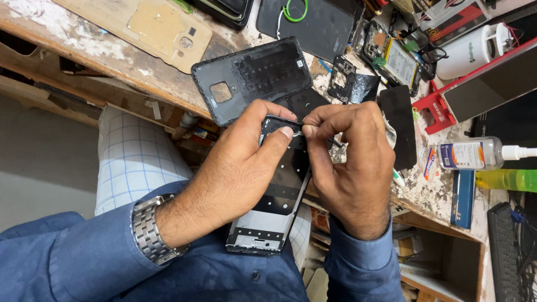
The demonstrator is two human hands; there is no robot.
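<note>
My left hand [235, 173] comes in from the lower left of the frame, wrist bent, steel watch [150, 230] on the cuff, fingers wrapped under the black phone frame [277, 193] and thumb pressed flat on its top end; that grip is clenched on the frame, which sits at the centre of the frame, above my lap and just off the table [84, 45] edge. My right hand [352, 168] arches over from the right, knuckles up, thumb and forefinger pinched on a thin dark tool [335, 142] whose tip meets the frame's top corner beside my left thumb. The right hand hides the frame's upper right side. Just above my hands, a black back cover [251, 78] lies inside-up on the table. A gold back cover [162, 31] lies at upper left. At upper right, an opened phone [394, 59] shows its battery. A clear bottle [472, 154] lies on its side at the right edge, a red stand [436, 109] above it
</note>
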